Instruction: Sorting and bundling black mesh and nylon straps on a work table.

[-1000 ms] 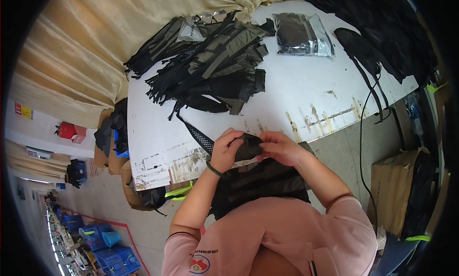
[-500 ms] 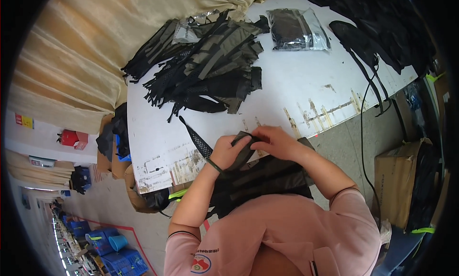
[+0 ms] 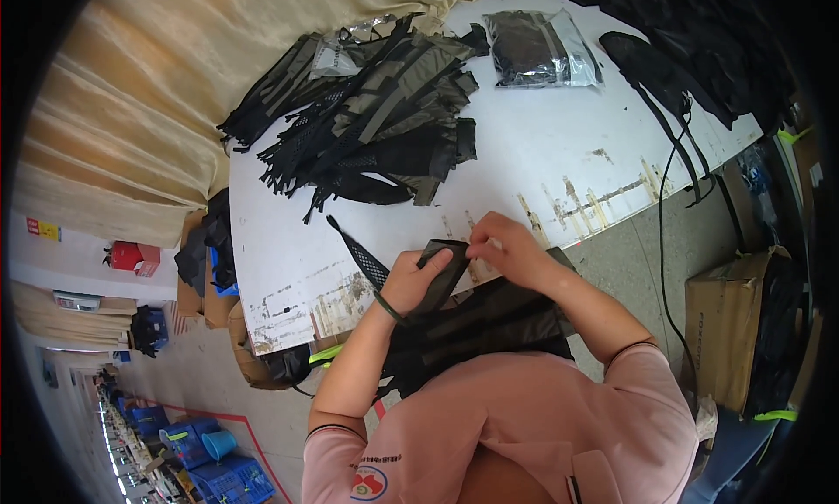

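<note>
My left hand [image 3: 418, 279] and my right hand [image 3: 505, 247] both pinch a dark olive and black fabric piece [image 3: 443, 271] at the near edge of the white table [image 3: 542, 155]. A black mesh strap [image 3: 357, 251] of that piece trails up and left across the tabletop. More of the same dark fabric [image 3: 476, 325] hangs below the hands over my lap. A wristband sits on my left wrist.
A heap of black and olive fabric pieces [image 3: 367, 124] lies at the table's far left, a clear bag of dark cloth [image 3: 537, 50] beside it. Black straps [image 3: 673, 111] drape over the right edge. A cardboard box [image 3: 730, 325] stands on the floor at right.
Both hands have stayed at the table edge, working the fabric; the right hand's fingers have shifted along the piece's top edge. The view has tilted slightly.
</note>
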